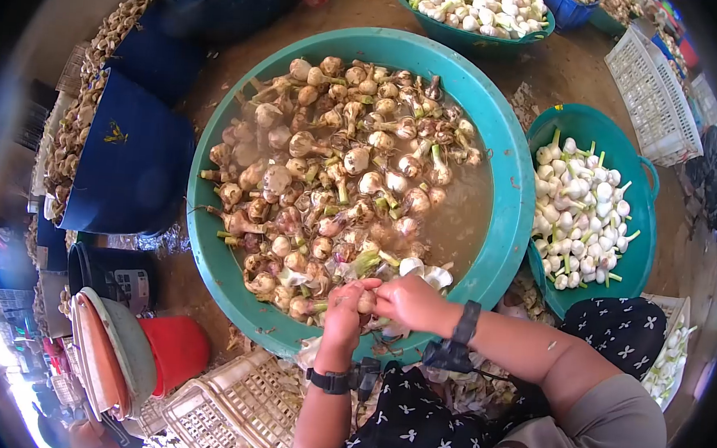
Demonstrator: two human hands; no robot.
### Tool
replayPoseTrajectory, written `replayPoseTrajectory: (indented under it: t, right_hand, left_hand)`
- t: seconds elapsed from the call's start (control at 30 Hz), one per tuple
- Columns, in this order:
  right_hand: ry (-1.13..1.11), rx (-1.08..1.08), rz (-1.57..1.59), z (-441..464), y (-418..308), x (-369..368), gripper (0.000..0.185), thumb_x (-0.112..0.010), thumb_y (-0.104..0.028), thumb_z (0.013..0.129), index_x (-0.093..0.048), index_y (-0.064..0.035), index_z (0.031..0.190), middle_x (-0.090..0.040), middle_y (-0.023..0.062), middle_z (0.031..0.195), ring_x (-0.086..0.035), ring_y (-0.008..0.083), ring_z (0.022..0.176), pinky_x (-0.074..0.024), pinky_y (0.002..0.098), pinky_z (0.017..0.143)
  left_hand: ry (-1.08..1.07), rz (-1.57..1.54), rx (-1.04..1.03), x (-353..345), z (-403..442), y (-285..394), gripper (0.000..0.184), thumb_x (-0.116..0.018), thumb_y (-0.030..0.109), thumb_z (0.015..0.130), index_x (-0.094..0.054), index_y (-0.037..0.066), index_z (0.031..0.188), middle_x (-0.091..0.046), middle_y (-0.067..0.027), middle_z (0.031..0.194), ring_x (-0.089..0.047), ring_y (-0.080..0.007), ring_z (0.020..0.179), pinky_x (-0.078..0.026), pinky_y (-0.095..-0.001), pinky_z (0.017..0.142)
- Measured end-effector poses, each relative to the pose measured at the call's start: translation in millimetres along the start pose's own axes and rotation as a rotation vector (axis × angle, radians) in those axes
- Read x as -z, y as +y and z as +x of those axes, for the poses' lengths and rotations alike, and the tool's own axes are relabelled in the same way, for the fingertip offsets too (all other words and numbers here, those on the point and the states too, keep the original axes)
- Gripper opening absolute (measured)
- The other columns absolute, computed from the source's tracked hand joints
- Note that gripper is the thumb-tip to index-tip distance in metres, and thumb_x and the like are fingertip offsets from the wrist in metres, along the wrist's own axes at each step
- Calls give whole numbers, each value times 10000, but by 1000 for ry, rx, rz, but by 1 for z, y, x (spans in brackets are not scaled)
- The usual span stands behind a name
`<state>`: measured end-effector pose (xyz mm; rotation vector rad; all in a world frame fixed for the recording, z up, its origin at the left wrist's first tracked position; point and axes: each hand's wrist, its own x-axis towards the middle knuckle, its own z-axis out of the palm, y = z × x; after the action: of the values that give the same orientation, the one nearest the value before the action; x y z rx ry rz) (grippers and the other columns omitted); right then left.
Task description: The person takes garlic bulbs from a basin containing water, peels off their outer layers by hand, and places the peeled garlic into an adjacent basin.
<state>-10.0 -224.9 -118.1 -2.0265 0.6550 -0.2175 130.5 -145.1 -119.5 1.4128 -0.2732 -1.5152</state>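
Observation:
Both my hands meet over the near rim of a large green tub (512,192) holding muddy water and many dirty garlic bulbs (297,150). Between them is a garlic bulb (366,302), partly covered by the fingers. My left hand (343,309) is closed around the bulb's left side. From the right, my right hand (409,303) has its fingers pressed on the same bulb. Just beyond my hands, pale peeled skins and a white bulb (411,267) lie in the tub.
To the right stands a green basket (646,242) of clean white garlic. Another green basin (468,40) of white garlic is at the top. White crates (657,99) stand at far right. Blue bins (129,152), a red bucket (174,352) and a plastic crate (236,405) are left.

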Motion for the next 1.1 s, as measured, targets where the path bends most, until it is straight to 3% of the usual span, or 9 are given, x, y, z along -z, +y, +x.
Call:
replayPoseTrajectory:
  t: [0.07,0.3,0.57,0.63,0.77,0.87,0.97,1.03,1.1]
  right_hand:
    - [-195,-504,607,4,8,-1,207,-559,-179,835,-599,9,755,-608,66,655,-583,154,569,-459,289,514]
    - [104,-227,362,-7,7,-7,189,-542,-193,875,-616,-29,819,-593,8,644,-539,77,546,-412,245,478]
    - [54,-527,1528,-6,0,-4,167,-526,-184,901,-613,-49,854,-592,-3,842,-529,90,680,-442,221,562]
    - [8,-398,1451,-19,2,-3,161,-523,-169,900,-607,-32,901,-589,34,980,-549,106,794,-469,235,682]
    - [49,-106,1161,-44,-4,35,207,-512,-155,893,-585,-20,1032,-584,64,1057,-569,141,931,-480,286,760]
    - [283,-36,1404,-41,11,60,216,-505,-153,878,-589,-44,1045,-596,100,1054,-589,203,922,-479,311,758]
    - [-31,-299,110,-31,20,66,150,-486,-88,861,-585,-24,954,-612,130,963,-606,209,840,-489,325,682]
    - [459,-267,-408,-15,44,52,137,-490,-119,831,-587,-78,918,-597,190,953,-595,313,852,-467,368,711]
    - [764,-364,53,12,74,61,144,-482,-111,817,-551,-53,929,-593,176,988,-590,329,847,-462,388,704]
  left_hand:
    - [-37,21,-53,4,1,-4,317,-407,229,932,-598,6,1050,-550,11,728,-469,-51,570,-346,-188,480]
    - [-42,875,-435,1,-20,2,455,-510,110,864,-409,11,1296,-549,-145,1148,-526,-246,1057,-416,-354,884]
    - [183,1108,-907,3,-19,-25,375,-581,-2,799,-489,33,1161,-549,-161,1175,-539,-297,1077,-437,-417,908]
    - [190,-474,-398,7,-10,-32,253,-535,28,857,-512,62,1106,-563,-121,1163,-569,-240,1027,-481,-401,852]
    - [4,-975,-105,21,-7,-19,175,-498,234,914,-529,87,1004,-595,-87,1051,-578,-137,793,-506,-256,620]
    - [153,-859,-87,20,-8,-15,279,-510,349,897,-534,81,972,-608,-54,922,-515,-97,647,-453,-210,537]
    - [131,-614,-178,12,-6,-11,358,-524,402,878,-522,67,1007,-606,-79,935,-537,-134,685,-465,-237,587]
    - [-27,-341,-365,-3,-13,0,453,-540,445,856,-498,51,1077,-600,-141,1029,-613,-211,826,-506,-297,702]
    - [-368,-152,-471,-62,-56,56,667,-583,482,811,-381,32,1260,-462,-219,1254,-563,-292,1037,-458,-371,866]
